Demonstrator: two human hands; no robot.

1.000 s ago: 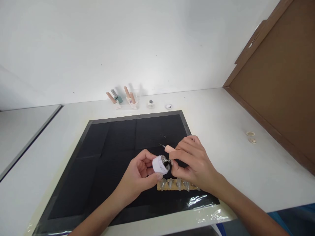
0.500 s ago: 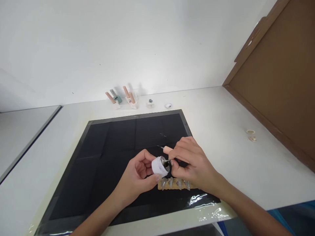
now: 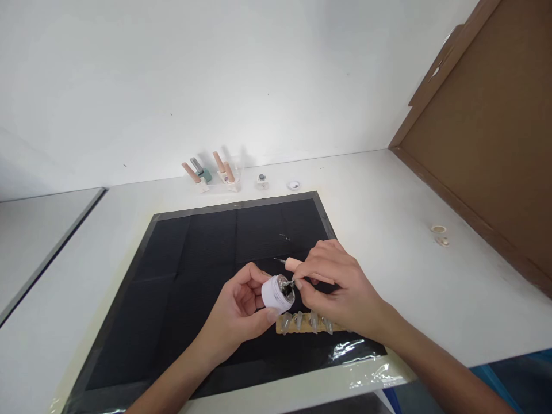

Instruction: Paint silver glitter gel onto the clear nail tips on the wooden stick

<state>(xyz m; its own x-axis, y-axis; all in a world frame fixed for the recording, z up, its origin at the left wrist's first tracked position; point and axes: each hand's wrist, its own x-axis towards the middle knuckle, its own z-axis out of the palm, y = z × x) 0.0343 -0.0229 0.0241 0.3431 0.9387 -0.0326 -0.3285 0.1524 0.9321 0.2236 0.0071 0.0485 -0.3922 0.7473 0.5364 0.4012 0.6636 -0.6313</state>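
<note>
Moved, head view: both hands and the jar sit a touch further left over the mat than a second ago. The tool's working tip stays in the jar's mouth.
Left hand [image 3: 239, 307]: the grip is closed round the small white jar [image 3: 274, 293], thumb on top and fingers beneath. The jar's mouth is tipped toward the other hand, and it is held just above the black mat [image 3: 190, 259].
Right hand [image 3: 340, 287]: the grip is pinched narrow on the pink-handled tool [image 3: 295, 264], held like a pen. Its near tip is in the jar's dark, glossy contents, and a fine metal end points away to the left.
Under the hands: a strip of clear nail tips [image 3: 307, 323] lies near the mat's front edge, just below the jar and partly hidden by the right hand.
Doing it well: by my judgement, the jar wants to stay tilted and steady. The tip should lift only a small bead and be wiped on the rim. Both should be kept over the mat so that no drip reaches the white tabletop [image 3: 388, 195].
Back of tabletop: a cluster of small bottles [image 3: 207, 171] stands against the wall, with a little pot [image 3: 261, 180] and a loose lid [image 3: 293, 185] beside it, all well apart from the hands.
Right side: a brown board [image 3: 487, 144] leans there, with two small rings [image 3: 439, 234] on the tabletop before it.
Writing: none can be read. The jar's wall looks plain, and the marks on the bottles are too small to make out.
</note>
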